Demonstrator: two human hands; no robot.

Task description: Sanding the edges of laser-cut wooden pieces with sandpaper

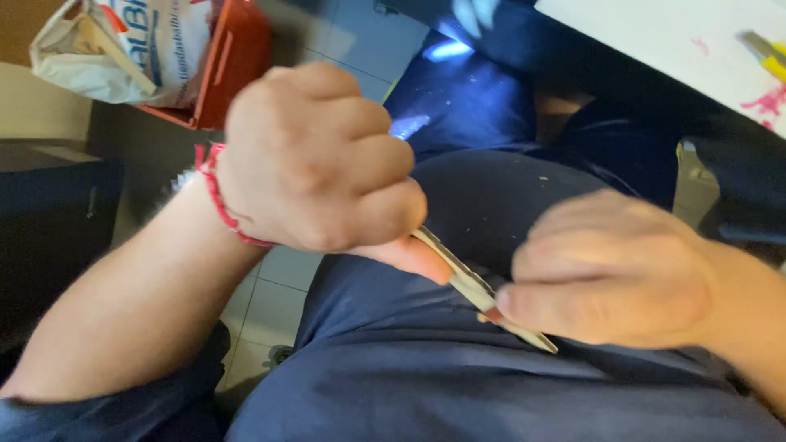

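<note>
The left hand [315, 160] is fisting one end of a thin pale stick [483, 293] while the right hand [610, 270] is pinching the other end; it looks light, stiff, snappable, best gripped near both ends.

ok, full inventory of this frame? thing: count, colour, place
flat stick: 1, pale tan, gripped at both ends over the lap
bag: 1, white, crumpled, in the crate, top left
crate: 1, orange-red, top left
table: 1, white with pink smears, top right
tool: 1, yellow and grey, on the table edge
floor tiles: pale grey, lower centre
trousers: dark blue
wrist cord: 1, red, left wrist
left hand: fisted on the stick
right hand: blurred, pinching the stick
</note>
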